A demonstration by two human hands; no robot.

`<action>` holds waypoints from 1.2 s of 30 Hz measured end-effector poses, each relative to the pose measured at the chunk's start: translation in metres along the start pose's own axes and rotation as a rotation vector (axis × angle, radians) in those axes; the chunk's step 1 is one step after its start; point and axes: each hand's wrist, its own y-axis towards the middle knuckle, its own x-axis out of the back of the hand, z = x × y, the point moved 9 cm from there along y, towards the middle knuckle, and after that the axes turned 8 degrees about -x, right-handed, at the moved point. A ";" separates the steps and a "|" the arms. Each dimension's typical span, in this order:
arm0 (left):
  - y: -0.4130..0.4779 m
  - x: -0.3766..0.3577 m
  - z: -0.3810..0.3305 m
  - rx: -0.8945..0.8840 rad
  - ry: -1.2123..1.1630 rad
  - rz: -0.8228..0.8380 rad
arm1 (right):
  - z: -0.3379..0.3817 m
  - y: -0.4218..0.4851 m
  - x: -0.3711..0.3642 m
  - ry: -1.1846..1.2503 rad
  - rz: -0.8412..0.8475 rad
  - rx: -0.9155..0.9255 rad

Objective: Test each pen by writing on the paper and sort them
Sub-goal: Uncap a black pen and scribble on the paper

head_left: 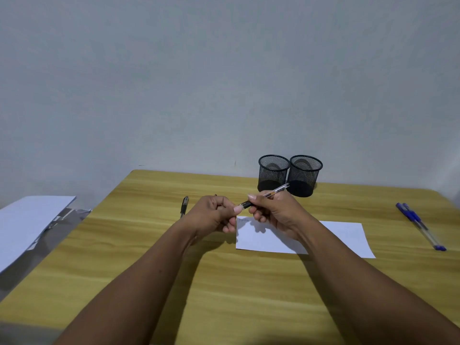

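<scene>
Pen point(276, 191), clear-barrelled, sits clamped in my right hand point(276, 215); left hand point(211, 215) pinches its tip. Probably uncapping; next, scribbling on the paper point(343, 235).

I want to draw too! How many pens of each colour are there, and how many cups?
Black pens: 2, the held pen and the lying pen
Blue pens: 2
Mesh cups: 2, the left cup and the right cup
Total: 6

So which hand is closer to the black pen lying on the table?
Left. The left hand is just right of the black pen; the right hand is farther right, above the paper, holding a clear pen.
</scene>
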 end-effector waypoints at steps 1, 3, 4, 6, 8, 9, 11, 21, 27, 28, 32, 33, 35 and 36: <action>-0.001 -0.002 0.001 0.004 -0.020 0.019 | 0.001 -0.001 -0.001 0.006 0.019 -0.003; -0.001 -0.006 0.001 0.014 -0.080 0.060 | 0.003 -0.002 -0.002 0.022 0.051 -0.004; -0.001 -0.008 0.000 0.020 -0.102 0.071 | 0.004 -0.002 -0.002 0.027 0.057 -0.001; 0.000 -0.008 -0.003 0.029 -0.125 0.081 | 0.007 -0.002 -0.001 0.039 0.062 0.004; 0.001 -0.009 -0.004 0.027 -0.129 0.088 | 0.010 -0.003 0.001 0.050 0.063 0.009; 0.002 -0.010 -0.005 0.024 -0.125 0.092 | 0.010 -0.004 0.001 0.050 0.064 0.011; 0.005 -0.012 -0.006 0.008 -0.095 0.081 | 0.009 -0.003 0.000 0.039 0.042 0.013; 0.007 0.046 -0.020 -0.121 0.238 -0.227 | 0.008 -0.010 0.062 0.158 -0.207 -0.003; 0.009 0.031 -0.008 -0.191 0.821 -0.334 | -0.003 -0.009 0.050 -0.011 -0.278 0.011; 0.009 0.029 -0.004 -0.196 0.847 -0.345 | -0.006 -0.008 0.049 -0.004 -0.288 0.017; 0.012 0.017 0.005 -0.231 1.006 -0.329 | -0.030 -0.004 0.045 -0.036 -0.312 -0.025; 0.013 0.014 0.007 -0.246 1.050 -0.318 | -0.035 -0.003 0.046 -0.056 -0.328 -0.029; 0.016 0.010 0.011 -0.263 1.118 -0.302 | -0.039 -0.002 0.048 -0.083 -0.365 -0.021; 0.017 0.009 0.014 -0.264 1.142 -0.293 | -0.039 -0.002 0.048 -0.091 -0.378 -0.017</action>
